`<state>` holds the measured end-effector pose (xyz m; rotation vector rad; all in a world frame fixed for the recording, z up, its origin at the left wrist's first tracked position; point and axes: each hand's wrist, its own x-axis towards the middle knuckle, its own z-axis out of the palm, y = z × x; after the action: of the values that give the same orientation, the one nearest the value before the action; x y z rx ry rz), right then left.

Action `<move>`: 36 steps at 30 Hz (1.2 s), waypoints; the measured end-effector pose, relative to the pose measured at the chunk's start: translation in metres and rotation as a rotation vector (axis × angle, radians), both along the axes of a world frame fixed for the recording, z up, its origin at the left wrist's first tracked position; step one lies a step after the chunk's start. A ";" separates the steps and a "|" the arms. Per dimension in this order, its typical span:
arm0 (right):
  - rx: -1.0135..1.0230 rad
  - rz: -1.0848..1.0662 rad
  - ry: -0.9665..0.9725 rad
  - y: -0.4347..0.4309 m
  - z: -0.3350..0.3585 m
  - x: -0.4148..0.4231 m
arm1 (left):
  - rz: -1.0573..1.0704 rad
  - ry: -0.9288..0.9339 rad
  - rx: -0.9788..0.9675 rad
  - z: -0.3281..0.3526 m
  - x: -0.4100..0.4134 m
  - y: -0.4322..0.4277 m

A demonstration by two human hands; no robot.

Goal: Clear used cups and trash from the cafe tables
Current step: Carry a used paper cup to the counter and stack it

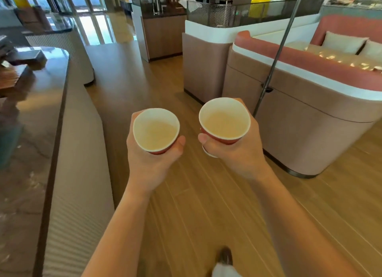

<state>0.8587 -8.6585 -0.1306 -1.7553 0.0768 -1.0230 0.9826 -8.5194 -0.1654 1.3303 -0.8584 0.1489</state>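
Left hand (148, 163): fingers and thumb curled round the wall of a red paper cup, the left cup (156, 132), gripped from below and behind, rim up. Right hand (237, 152): wrapped likewise round the right cup (224, 122), thumb across the near wall. A small white item (208, 152) shows under that thumb, tucked against the palm; what it is cannot be told.

Both cups are carried upright, level, side by side but apart, in front of the body. Judgement: the level carry guards against spilling dregs; whether any liquid remains inside the pale interiors cannot be confirmed.

The cups are off any table and hang above the wooden floor (186, 204). One shoe (225, 256) shows at the lower edge, consistent with walking. A dark-topped counter (31, 132) runs along the left; a pink-backed booth seat (310, 115) stands to the right; a service bar (163, 33) lies ahead.

Judgement: collection is done for these two cups; disposal is outstanding. No bin is visible.
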 end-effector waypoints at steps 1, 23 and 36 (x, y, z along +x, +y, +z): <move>0.001 0.009 0.002 -0.016 -0.005 0.017 | -0.005 0.010 0.006 -0.005 0.017 -0.014; 0.055 0.217 -0.041 -0.353 -0.002 0.460 | 0.230 -0.079 0.024 0.017 0.424 -0.331; -0.033 0.228 0.013 -0.477 0.004 0.770 | 0.305 -0.048 -0.018 0.005 0.731 -0.453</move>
<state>1.6288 -9.1359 -0.1263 -1.7550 -0.1302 -0.8508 1.7140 -8.9722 -0.1602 1.4397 -0.6879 0.4269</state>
